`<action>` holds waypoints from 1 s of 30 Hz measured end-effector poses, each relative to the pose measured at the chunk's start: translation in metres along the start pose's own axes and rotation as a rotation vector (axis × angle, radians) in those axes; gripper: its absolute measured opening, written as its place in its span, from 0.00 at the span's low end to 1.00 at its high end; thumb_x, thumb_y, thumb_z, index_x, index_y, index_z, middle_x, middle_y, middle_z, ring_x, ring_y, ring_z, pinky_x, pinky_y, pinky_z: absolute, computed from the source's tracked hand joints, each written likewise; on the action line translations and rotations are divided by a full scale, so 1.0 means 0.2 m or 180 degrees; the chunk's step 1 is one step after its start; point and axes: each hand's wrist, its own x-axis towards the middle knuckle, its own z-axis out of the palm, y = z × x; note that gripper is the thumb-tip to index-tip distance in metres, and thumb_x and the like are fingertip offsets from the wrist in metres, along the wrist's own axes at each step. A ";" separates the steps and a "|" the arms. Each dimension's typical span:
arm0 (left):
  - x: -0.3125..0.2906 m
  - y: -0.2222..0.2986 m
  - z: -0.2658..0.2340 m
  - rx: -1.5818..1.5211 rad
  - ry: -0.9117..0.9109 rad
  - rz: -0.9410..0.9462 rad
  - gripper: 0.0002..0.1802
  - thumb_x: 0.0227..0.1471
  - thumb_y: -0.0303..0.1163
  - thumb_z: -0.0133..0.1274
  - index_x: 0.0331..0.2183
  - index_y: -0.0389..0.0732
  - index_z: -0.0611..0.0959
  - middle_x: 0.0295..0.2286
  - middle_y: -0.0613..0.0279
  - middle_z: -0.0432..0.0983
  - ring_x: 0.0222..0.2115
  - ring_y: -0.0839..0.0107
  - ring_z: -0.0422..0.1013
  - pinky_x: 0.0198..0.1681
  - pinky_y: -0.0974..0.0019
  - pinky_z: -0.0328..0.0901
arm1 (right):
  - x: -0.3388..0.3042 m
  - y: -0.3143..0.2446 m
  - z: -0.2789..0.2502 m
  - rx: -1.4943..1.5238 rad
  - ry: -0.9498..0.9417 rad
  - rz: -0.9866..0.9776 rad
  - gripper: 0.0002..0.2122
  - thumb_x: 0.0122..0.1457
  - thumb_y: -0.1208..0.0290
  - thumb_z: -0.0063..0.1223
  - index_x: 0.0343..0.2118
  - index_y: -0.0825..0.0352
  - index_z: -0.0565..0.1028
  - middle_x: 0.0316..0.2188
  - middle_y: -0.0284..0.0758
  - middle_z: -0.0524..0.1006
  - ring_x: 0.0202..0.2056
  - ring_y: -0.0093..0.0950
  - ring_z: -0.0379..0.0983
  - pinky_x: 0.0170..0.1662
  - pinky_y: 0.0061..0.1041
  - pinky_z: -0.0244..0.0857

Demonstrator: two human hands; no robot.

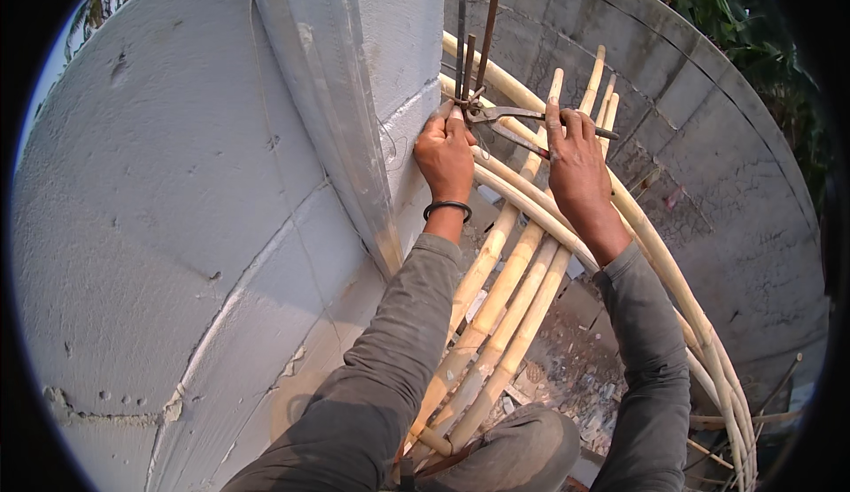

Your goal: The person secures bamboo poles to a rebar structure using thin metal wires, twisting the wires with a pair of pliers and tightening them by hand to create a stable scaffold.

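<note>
My right hand (580, 173) grips a pair of pincers (515, 113) by the handles, which stand apart. The pincer jaws are at a tied joint of wire low on several upright rusty steel bars (492, 31). My left hand (447, 160) is closed against the same joint, thumb and fingers pressed together beside the bars. What lies between those fingertips is hidden. A thin loose wire (392, 142) curls out to the left of that hand, close to the wall.
Bamboo poles (505, 315) cross below my arms, with more curving down the right side. A grey panel wall (177, 182) with a metal channel (341, 93) rises on the left. A concrete wall (708, 182) stands at right. Rubble (567, 377) lies far below, past my knee (513, 452).
</note>
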 end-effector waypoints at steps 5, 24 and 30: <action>-0.02 0.02 -0.01 -0.0316 -0.0016 -0.0125 0.17 0.60 0.38 0.46 0.32 0.34 0.81 0.15 0.66 0.71 0.14 0.80 0.65 0.16 0.73 0.59 | -0.04 -0.10 -0.08 -0.0453 0.0052 0.0204 0.30 0.58 0.68 0.53 0.62 0.70 0.57 0.51 0.42 0.67 0.57 0.39 0.59 0.52 0.36 0.62; -0.02 0.02 -0.02 -0.0465 -0.0023 -0.0056 0.25 0.60 0.43 0.42 0.18 0.36 0.73 0.12 0.65 0.68 0.14 0.76 0.64 0.17 0.70 0.59 | -0.04 -0.29 -0.26 -0.0914 -0.0433 0.0270 0.28 0.56 0.71 0.45 0.60 0.76 0.61 0.40 0.38 0.71 0.45 0.32 0.66 0.47 0.39 0.56; -0.03 0.02 -0.03 -0.0446 -0.0040 -0.0030 0.26 0.61 0.43 0.41 0.17 0.36 0.73 0.12 0.64 0.68 0.14 0.76 0.64 0.18 0.70 0.59 | -0.02 -0.29 -0.28 -0.0943 -0.0420 0.0059 0.22 0.55 0.73 0.44 0.53 0.75 0.68 0.35 0.39 0.73 0.41 0.33 0.67 0.48 0.39 0.53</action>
